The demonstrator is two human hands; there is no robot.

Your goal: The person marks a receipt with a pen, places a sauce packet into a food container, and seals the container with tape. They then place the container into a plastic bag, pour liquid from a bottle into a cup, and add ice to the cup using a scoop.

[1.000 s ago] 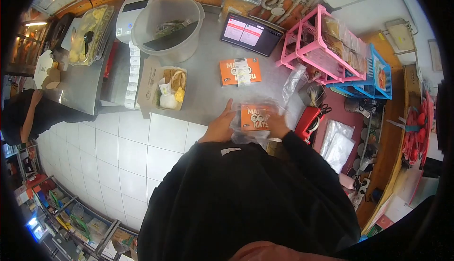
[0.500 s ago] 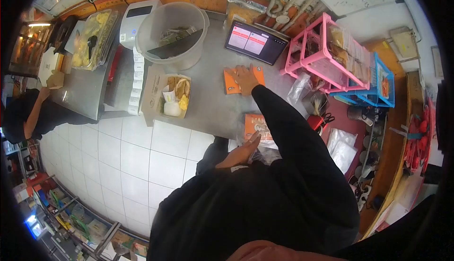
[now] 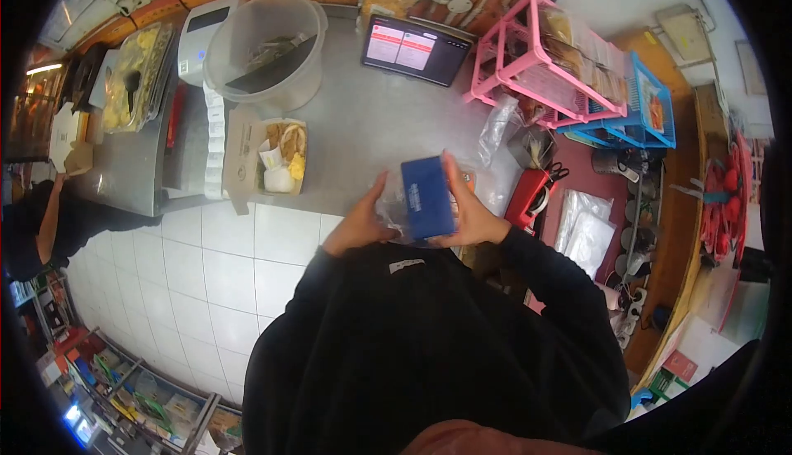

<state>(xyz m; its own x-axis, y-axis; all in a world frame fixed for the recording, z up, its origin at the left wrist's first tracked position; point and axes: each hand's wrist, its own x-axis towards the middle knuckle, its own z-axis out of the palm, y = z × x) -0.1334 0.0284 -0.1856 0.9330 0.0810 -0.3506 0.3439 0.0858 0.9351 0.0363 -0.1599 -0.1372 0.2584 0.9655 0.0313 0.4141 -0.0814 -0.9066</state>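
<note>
A blue box (image 3: 429, 198) with small pale print is held upright between my two hands in front of my chest, at the front edge of the metal counter. My right hand (image 3: 476, 214) grips its right side, thumb and fingers wrapped along the edge. My left hand (image 3: 361, 222) is curved around a crumpled clear plastic bag (image 3: 391, 207) that lies against the box's left side. A bit of an orange box (image 3: 469, 178) shows behind my right fingers; most of it is hidden.
An open carton of food (image 3: 285, 158) stands left on the counter, below a large plastic tub (image 3: 268, 59). A tablet (image 3: 415, 49) is at the back. Pink rack (image 3: 536, 59), red tape dispenser (image 3: 528, 195) and scissors (image 3: 554, 176) lie right. Another person's arm (image 3: 51, 220) is far left.
My right hand has left the orange box's place on the counter and come back toward my body. Both hands are now raised together around a blue box and the clear bag.
</note>
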